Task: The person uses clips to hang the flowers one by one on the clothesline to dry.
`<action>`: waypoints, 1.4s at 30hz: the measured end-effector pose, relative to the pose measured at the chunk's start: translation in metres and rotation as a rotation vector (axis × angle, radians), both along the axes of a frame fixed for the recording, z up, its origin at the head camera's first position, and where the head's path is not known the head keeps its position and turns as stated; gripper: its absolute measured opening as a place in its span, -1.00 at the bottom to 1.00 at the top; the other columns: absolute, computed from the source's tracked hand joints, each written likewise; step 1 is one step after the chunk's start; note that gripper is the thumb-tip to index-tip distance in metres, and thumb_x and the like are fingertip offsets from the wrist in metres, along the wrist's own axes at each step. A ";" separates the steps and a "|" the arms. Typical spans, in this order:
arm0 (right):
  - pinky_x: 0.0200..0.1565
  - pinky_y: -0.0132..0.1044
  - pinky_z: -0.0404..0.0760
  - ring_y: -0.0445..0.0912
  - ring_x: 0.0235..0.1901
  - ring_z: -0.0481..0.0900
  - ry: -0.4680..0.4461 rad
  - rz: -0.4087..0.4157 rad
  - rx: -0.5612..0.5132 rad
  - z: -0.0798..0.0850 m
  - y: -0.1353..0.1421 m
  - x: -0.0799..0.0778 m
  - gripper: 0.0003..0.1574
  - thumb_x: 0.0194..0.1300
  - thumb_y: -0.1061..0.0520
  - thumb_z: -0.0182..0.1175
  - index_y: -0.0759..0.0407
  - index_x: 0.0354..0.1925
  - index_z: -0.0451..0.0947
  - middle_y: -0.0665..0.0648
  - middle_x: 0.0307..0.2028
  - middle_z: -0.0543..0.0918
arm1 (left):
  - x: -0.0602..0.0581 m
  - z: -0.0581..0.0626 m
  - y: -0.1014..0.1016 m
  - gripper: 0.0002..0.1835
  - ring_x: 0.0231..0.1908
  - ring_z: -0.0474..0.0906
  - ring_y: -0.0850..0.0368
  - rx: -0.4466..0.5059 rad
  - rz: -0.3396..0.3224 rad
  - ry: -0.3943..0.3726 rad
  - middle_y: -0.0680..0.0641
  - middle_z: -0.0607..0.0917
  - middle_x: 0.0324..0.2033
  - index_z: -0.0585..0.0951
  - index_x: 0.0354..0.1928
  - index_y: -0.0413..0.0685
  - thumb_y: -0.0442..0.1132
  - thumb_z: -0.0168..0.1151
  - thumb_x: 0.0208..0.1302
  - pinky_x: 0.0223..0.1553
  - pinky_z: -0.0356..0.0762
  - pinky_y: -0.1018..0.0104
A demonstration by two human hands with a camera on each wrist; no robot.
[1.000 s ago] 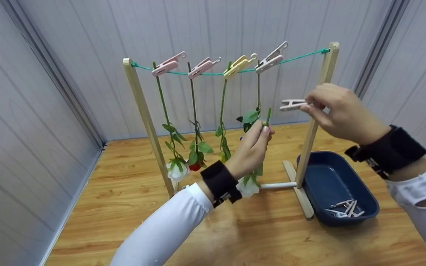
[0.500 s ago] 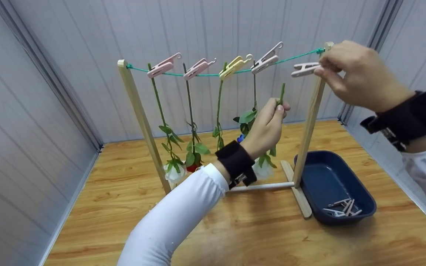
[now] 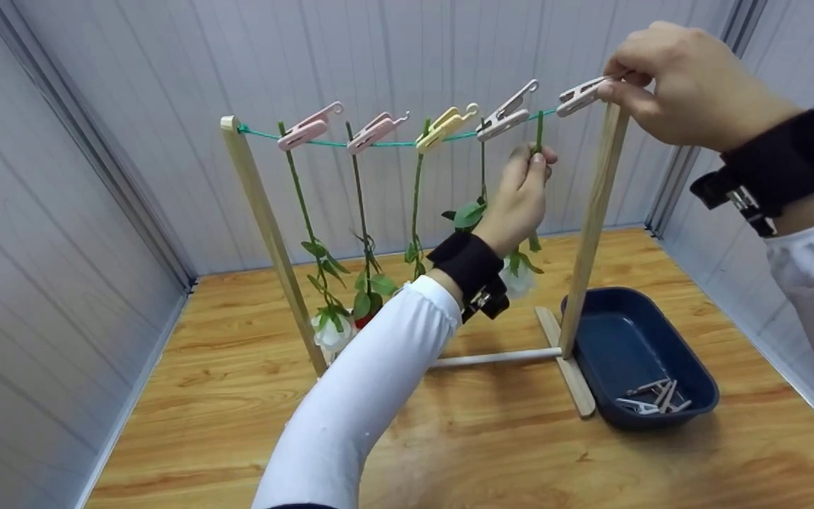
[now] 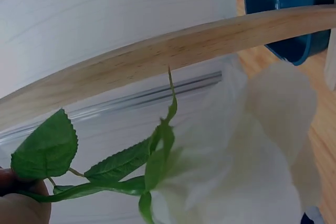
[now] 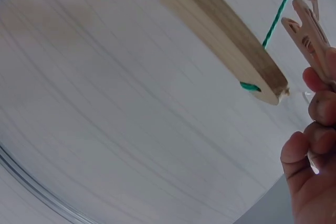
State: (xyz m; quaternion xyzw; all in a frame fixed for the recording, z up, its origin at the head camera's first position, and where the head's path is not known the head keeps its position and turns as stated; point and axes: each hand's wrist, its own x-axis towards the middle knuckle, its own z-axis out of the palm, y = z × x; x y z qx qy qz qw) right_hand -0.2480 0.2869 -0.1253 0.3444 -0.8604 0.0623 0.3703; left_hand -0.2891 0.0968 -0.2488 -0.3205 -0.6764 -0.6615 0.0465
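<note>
My left hand (image 3: 520,201) pinches the green stem (image 3: 540,131) of an artificial white rose (image 3: 518,277), bloom hanging down. The stem's cut end reaches the level of the green cord (image 3: 258,133). In the left wrist view the white bloom (image 4: 252,166) and leaves (image 4: 44,148) show large beside the fingers. My right hand (image 3: 682,85) pinches a pale pink clothespin (image 3: 580,97) near the cord's right end, its jaws pointing left toward the stem. In the right wrist view that clothespin (image 5: 307,35) appears apart from the cord.
Several flowers hang from clothespins, pink (image 3: 304,133), pink (image 3: 373,134), yellow (image 3: 442,131) and greyish (image 3: 506,121). My left arm hides some blooms. Wooden posts (image 3: 594,212) hold the cord. Loose clothespins (image 3: 661,399) lie in a blue basin (image 3: 619,332) at right.
Both hands have risen. The left brought the rose up and right to the cord, its stem now upright; the right lifted the clothespin from below the cord to its height.
</note>
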 end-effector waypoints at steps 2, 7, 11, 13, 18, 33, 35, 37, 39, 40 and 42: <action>-0.23 -0.29 0.17 -0.03 -0.35 0.27 -0.017 -0.015 0.018 0.004 -0.001 -0.003 -0.88 0.45 0.37 0.30 0.47 -0.26 0.63 0.31 -0.41 0.55 | -0.002 0.001 0.002 -0.71 0.38 0.48 -0.01 0.006 0.017 -0.003 -0.25 0.51 0.22 0.43 0.12 -0.28 -0.34 -0.34 0.80 0.30 0.41 0.46; -0.25 -0.33 0.21 -0.03 -0.35 0.34 -0.096 -0.052 0.055 0.012 -0.005 -0.009 -0.89 0.46 0.34 0.32 0.41 -0.25 0.66 0.31 -0.35 0.63 | -0.004 0.005 0.009 -0.70 0.27 0.49 0.03 0.012 0.040 -0.021 -0.28 0.52 0.24 0.44 0.13 -0.28 -0.31 -0.32 0.80 0.23 0.42 0.40; -0.25 -0.30 0.25 -0.02 -0.33 0.37 -0.165 -0.080 0.084 0.013 -0.009 -0.012 -0.85 0.51 0.29 0.29 0.39 -0.24 0.68 0.29 -0.33 0.63 | -0.006 0.006 0.012 -0.70 0.20 0.48 0.05 0.004 0.045 -0.042 -0.24 0.52 0.19 0.45 0.15 -0.25 -0.28 -0.32 0.81 0.17 0.39 0.38; -0.24 -0.28 0.28 -0.02 -0.31 0.39 -0.201 -0.102 0.099 0.013 -0.012 -0.012 -0.81 0.56 0.25 0.26 0.39 -0.21 0.68 0.28 -0.31 0.64 | -0.007 0.005 0.012 -0.71 0.16 0.47 0.06 0.008 0.048 -0.043 -0.18 0.51 0.12 0.45 0.13 -0.24 -0.29 -0.32 0.81 0.15 0.38 0.39; -0.23 -0.20 0.32 0.01 -0.28 0.43 -0.256 -0.121 0.129 0.013 -0.018 -0.015 -0.75 0.59 0.20 0.24 0.38 -0.20 0.69 0.29 -0.29 0.64 | -0.008 0.004 0.013 -0.73 0.08 0.43 0.10 0.029 0.045 -0.043 -0.17 0.47 0.05 0.44 0.07 -0.21 -0.32 -0.31 0.80 0.10 0.36 0.42; -0.23 -0.10 0.28 0.05 -0.27 0.36 -0.303 -0.147 0.226 0.017 -0.016 -0.020 -0.67 0.60 0.12 0.20 0.40 -0.16 0.70 0.21 -0.35 0.51 | -0.013 0.002 0.009 -0.72 0.34 0.48 -0.04 0.035 0.037 -0.041 -0.27 0.51 0.27 0.45 0.09 -0.24 -0.33 -0.32 0.80 0.29 0.42 0.39; -0.19 -0.07 0.29 0.08 -0.24 0.38 -0.309 -0.149 0.219 0.017 -0.016 -0.021 -0.63 0.61 0.09 0.17 0.41 -0.11 0.71 0.24 -0.31 0.55 | -0.013 0.001 0.008 -0.72 0.22 0.49 0.03 0.030 0.037 -0.029 -0.20 0.51 0.13 0.45 0.09 -0.25 -0.33 -0.31 0.79 0.20 0.41 0.44; -0.16 -0.03 0.32 0.12 -0.20 0.41 -0.311 -0.152 0.206 0.016 -0.017 -0.022 -0.60 0.61 0.08 0.16 0.42 -0.06 0.72 0.30 -0.24 0.60 | -0.012 0.001 0.007 -0.73 0.06 0.46 0.13 0.030 0.031 -0.015 -0.10 0.47 -0.02 0.44 0.08 -0.26 -0.34 -0.31 0.79 0.07 0.36 0.49; -0.13 0.01 0.35 0.16 -0.16 0.43 -0.306 -0.153 0.191 0.015 -0.018 -0.023 -0.59 0.61 0.06 0.15 0.41 -0.02 0.73 0.33 -0.17 0.64 | -0.012 0.001 0.006 -0.73 -0.10 0.38 0.18 0.024 0.023 -0.007 -0.04 0.41 -0.14 0.44 0.08 -0.25 -0.34 -0.31 0.79 -0.06 0.32 0.50; -0.12 0.02 0.36 0.17 -0.14 0.44 -0.299 -0.150 0.184 0.015 -0.018 -0.024 -0.58 0.60 0.06 0.15 0.40 -0.01 0.74 0.35 -0.14 0.66 | -0.012 0.001 0.006 -0.73 -0.17 0.33 0.19 0.026 0.017 -0.004 -0.02 0.38 -0.19 0.44 0.09 -0.25 -0.34 -0.32 0.80 -0.10 0.30 0.49; -0.11 0.04 0.38 0.19 -0.12 0.45 -0.288 -0.153 0.176 0.014 -0.018 -0.024 -0.57 0.60 0.06 0.13 0.41 0.03 0.73 0.37 -0.07 0.68 | -0.013 0.001 0.006 -0.71 -0.21 0.35 0.22 0.034 0.008 -0.006 0.00 0.42 -0.21 0.45 0.11 -0.28 -0.33 -0.31 0.80 -0.12 0.33 0.50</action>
